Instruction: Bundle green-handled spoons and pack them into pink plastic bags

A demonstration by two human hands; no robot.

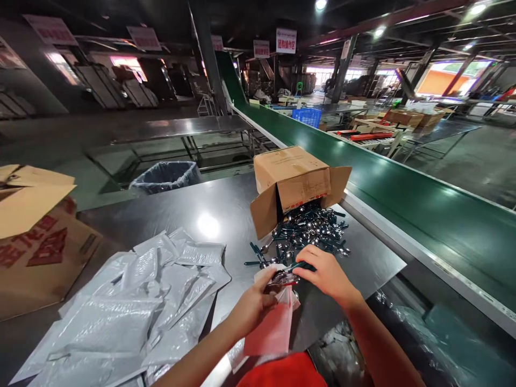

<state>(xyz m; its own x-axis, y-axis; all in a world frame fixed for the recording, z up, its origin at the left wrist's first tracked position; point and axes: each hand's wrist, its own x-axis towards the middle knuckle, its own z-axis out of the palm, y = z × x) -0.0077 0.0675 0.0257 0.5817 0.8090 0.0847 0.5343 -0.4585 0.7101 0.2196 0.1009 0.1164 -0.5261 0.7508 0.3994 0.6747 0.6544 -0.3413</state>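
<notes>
Both hands meet over the near side of the metal table. My left hand is closed around a small bunch of spoons; their lower ends are partly hidden by the fingers. The fingers of my right hand pinch the dark green handles at the bunch's right end. Right under the hands lies a pink sheet or pouch; I cannot tell which. Just beyond, a heap of loose spoons with dark green handles spills from a cardboard box tipped on its side, flaps spread.
White bubble mailers are piled across the left of the metal table. An open carton stands at far left. Behind the table is a lined bin. A green conveyor belt runs along the right.
</notes>
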